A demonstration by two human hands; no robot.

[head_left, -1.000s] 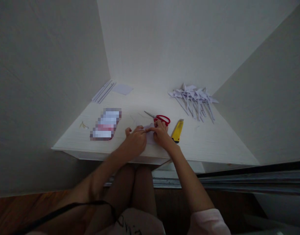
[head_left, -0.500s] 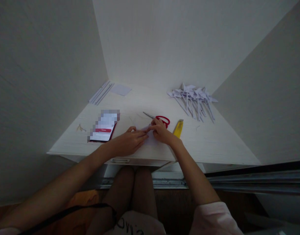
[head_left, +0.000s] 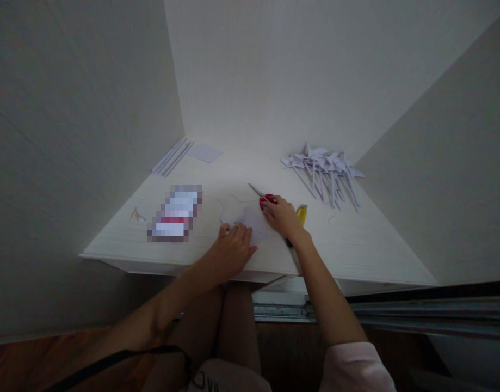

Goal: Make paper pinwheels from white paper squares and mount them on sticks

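A small white sheet of paper (head_left: pixel 253 220) lies on the white desk (head_left: pixel 356 245) near its front edge. My left hand (head_left: pixel 231 250) rests flat on the paper's near left part, fingers spread. My right hand (head_left: pixel 283 215) lies over the red handles of the scissors (head_left: pixel 263 194), just right of the paper; the steel blades point away to the left. Whether the fingers grip the handles is not visible. A yellow utility knife (head_left: pixel 301 213) is partly hidden behind my right hand.
A heap of white folded paper pinwheels on sticks (head_left: pixel 325 171) lies at the back right. White strips (head_left: pixel 173 156) and a paper square (head_left: pixel 205 152) sit at the back left corner. A phone (head_left: pixel 175 213) lies left of my hands. Walls close in on both sides.
Both hands left the fold they were pinching together. My left hand flattened onto the paper, and my right hand slid back onto the scissors' handles.
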